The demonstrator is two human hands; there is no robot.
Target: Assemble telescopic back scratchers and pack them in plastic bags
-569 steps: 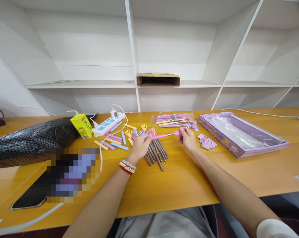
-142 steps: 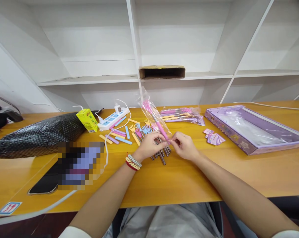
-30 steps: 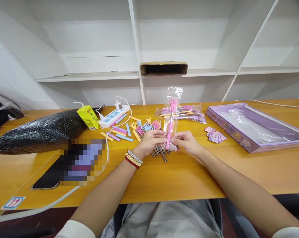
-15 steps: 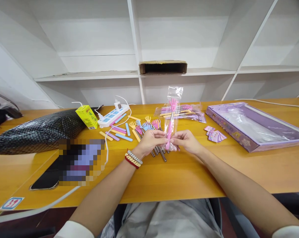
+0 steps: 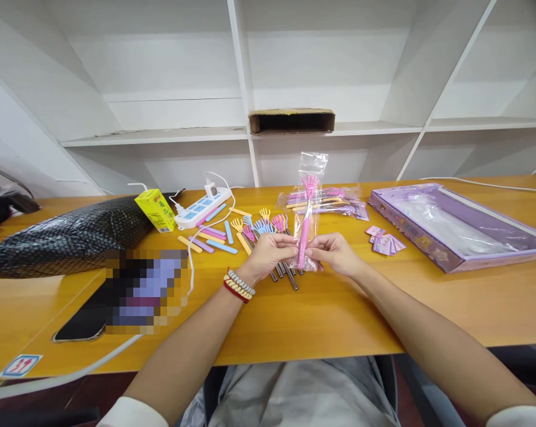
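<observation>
A clear plastic bag (image 5: pixel 313 163) holds a pink hand-shaped scratcher (image 5: pixel 303 237), upright with its claw at the top. My left hand (image 5: pixel 270 256) pinches the bag's lower left side, and my right hand (image 5: pixel 332 252) pinches the lower right side. Both sets of fingertips are at the scratcher's pink handle. Under and left of my left hand lie several loose scratcher heads (image 5: pixel 263 225) with metal rods, in yellow, blue and pink. Several coloured handle tubes (image 5: pixel 222 245) are further left. Bagged scratchers (image 5: pixel 334 201) lie in a pile behind the held bag.
A purple box (image 5: pixel 455 264) with plastic bags inside stands at right, near small printed cards (image 5: pixel 386 242). At left are a power strip (image 5: pixel 203 209), a yellow drink carton (image 5: pixel 156 210), a black wrapped parcel (image 5: pixel 81 234) and a phone (image 5: pixel 88 308). A white cable crosses the table.
The scratcher's pink handle looks wider and plainer between my fingers, and the bag's top sits very slightly higher. Both hands have hardly moved.
</observation>
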